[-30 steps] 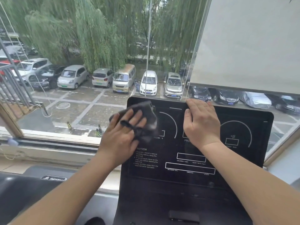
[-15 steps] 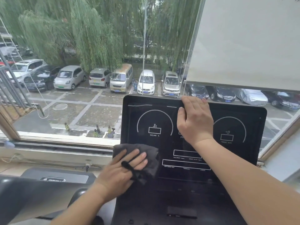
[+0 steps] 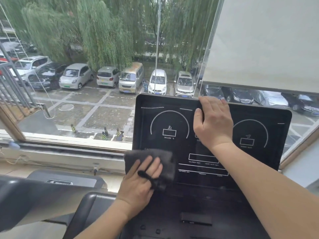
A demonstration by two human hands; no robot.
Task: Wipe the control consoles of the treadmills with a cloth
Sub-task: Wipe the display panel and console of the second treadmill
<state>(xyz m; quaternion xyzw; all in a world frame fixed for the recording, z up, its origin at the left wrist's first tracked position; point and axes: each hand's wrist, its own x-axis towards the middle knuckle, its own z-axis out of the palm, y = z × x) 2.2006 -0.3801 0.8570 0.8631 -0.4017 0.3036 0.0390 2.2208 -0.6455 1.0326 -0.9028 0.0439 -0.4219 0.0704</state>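
A black treadmill console with white dial markings stands in front of me by the window. My left hand presses a dark grey cloth flat against the console's lower left corner, fingers spread and fairly straight. A black loop of the cloth pokes up between two of the fingers. My right hand holds the console's top edge at the middle, fingers hooked over the rim and thumb on the face.
A second treadmill's dark console sits low at the left. The window sill runs behind both, with a car park below. A pale roller blind hangs at upper right. A small black block sits on the console's lower shelf.
My left hand has slid the cloth down the console's left side, from the top corner to the bottom corner. My right hand has kept its hold on the top edge.
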